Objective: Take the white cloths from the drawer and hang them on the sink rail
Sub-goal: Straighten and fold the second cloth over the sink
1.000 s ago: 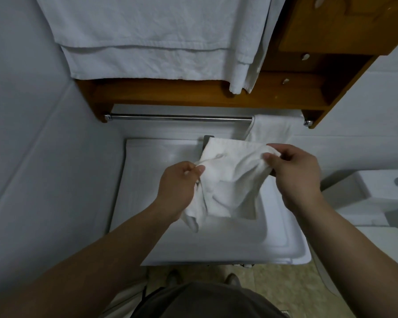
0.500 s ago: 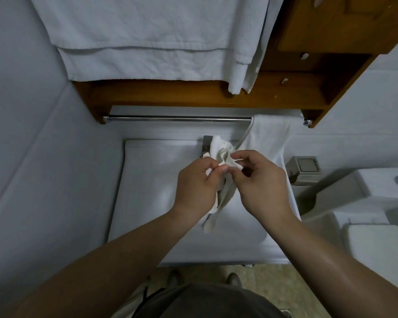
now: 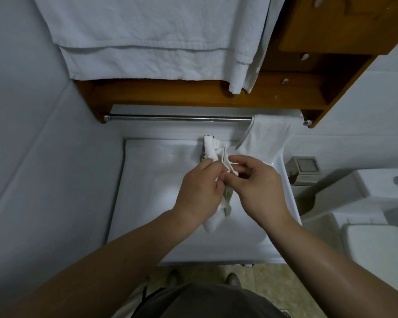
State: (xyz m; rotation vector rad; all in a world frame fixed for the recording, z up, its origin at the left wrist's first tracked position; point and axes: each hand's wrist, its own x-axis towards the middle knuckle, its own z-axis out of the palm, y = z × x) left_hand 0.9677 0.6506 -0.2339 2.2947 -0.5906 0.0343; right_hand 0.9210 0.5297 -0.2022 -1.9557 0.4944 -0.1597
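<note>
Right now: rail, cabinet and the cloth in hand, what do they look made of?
Rail: looks like polished metal, chrome-like; bright highlight along it.
Cabinet: wood or wood veneer, warm brown, slight sheen; can't tell which.
Cloth: soft woven or terry fabric, white, matte; it crumples and folds between the left hand and right hand.

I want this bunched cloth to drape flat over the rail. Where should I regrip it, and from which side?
Likely at the cloth's free top end, which sticks up above the left hand and right hand. Pinch its two corners from above, one per hand, and pull apart: the middle is twisted into a rope, so gripping there keeps it bunched. The rail lies straight ahead.
</note>
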